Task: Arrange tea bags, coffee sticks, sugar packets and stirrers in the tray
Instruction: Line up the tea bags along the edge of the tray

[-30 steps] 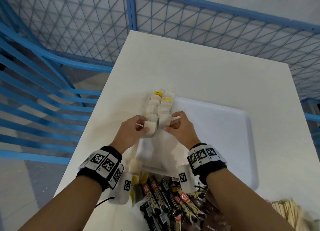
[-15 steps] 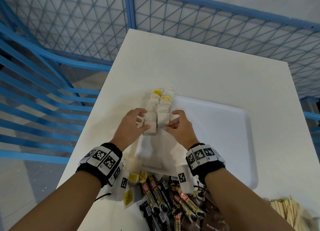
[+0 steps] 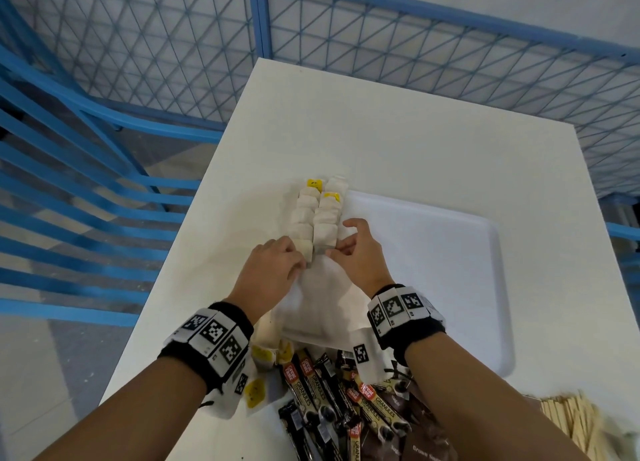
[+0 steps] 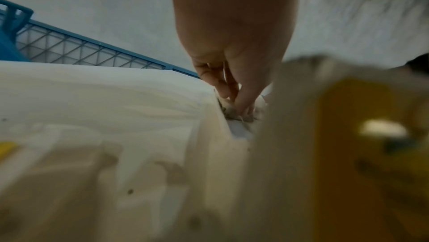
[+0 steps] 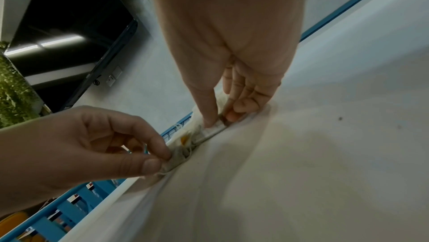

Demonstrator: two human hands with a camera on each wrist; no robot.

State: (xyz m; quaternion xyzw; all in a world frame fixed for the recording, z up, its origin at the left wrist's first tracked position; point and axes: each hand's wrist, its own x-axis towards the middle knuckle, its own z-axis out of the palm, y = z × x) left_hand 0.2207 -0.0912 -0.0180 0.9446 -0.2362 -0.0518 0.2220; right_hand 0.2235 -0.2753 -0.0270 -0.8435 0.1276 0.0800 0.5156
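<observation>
Two rows of white tea bags, some with yellow tags, lie along the left side of the white tray. My left hand pinches the nearest tea bag of the left row between thumb and forefinger; the right wrist view shows this left hand clearly. My right hand pinches the nearest bag of the right row, with the thumb of the right hand pressing on top. In the left wrist view the left hand is blurred.
Near the table's front edge lies a pile of black coffee sticks, brown sugar packets, loose yellow-tagged tea bags and wooden stirrers. A blue mesh fence surrounds the white table.
Both hands have slid forward a little, bringing the nearest tea bags up against the ends of the two rows.
</observation>
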